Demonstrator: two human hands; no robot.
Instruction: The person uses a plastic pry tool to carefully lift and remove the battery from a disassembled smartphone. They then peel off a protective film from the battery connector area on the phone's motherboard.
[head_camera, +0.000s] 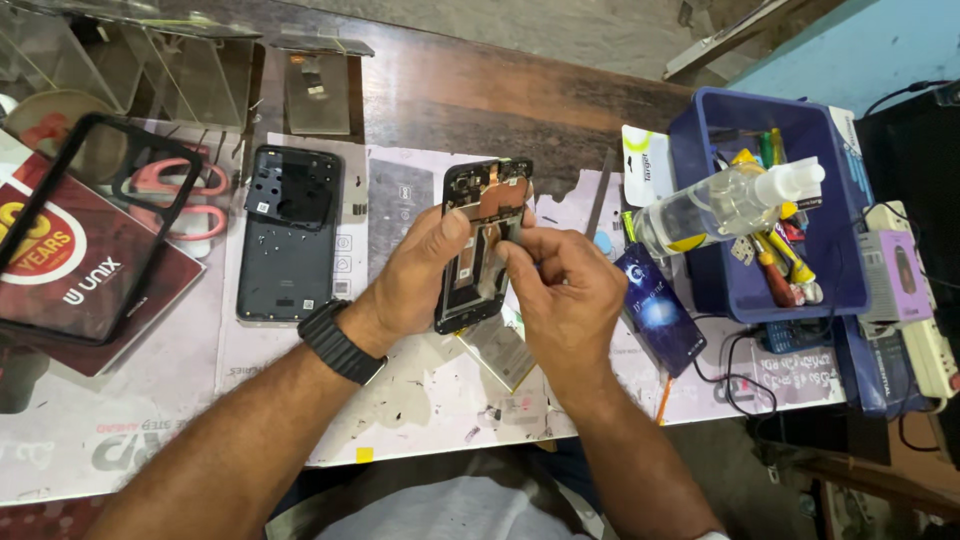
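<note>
Hands at centre frame, working on an opened phone chassis. Left hand (415, 275), with a dark watch (340, 342) on its wrist, is closed around the left edge of the phone frame (480, 245), thumb pressed on its face, holding it tilted upright just above the table (150, 420). Right hand (565, 295) is pinched shut at the frame's right side, fingertips (512, 250) meeting on a small part inside it; what they nip is too small to tell. Judged from this grip, the step goes best with the left hand bracing the frame steady and the right pulling gently along the frame rather than twisting, since thin internal parts tear easily. Left of the hands lies a separate dark back cover (290, 235), flat on the paper mat; farther to the upper left, a black bumper case (95, 230) rests over pink-handled scissors (180, 195). Right of the hands, a blue packet (660, 315) lies near a blue bin (840, 250) holding screwdrivers and a clear spray bottle (725, 205).
</note>
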